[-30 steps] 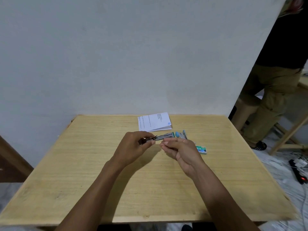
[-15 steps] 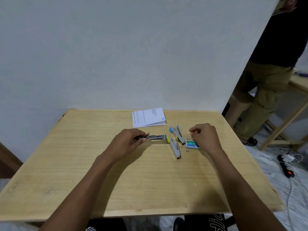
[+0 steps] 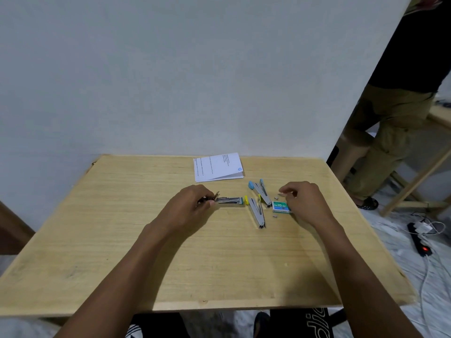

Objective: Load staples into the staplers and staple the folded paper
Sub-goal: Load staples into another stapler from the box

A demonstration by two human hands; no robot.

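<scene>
Pinching a green-tipped stapler [image 3: 230, 200] at its hinge end, the left hand [image 3: 188, 206] hid that end; at three o'clock, a barely discernible staple strip was pinched by the right hand [image 3: 303, 198] above the staple box [image 3: 281, 206].

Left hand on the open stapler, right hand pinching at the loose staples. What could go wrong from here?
1. The staple strips by the staple box are tiny; the right hand may drop one.
2. The left hand holds only one end of the green stapler; it could pivot during loading.
3. The other two staplers lie crossed and open nearby, easily knocked.
</scene>
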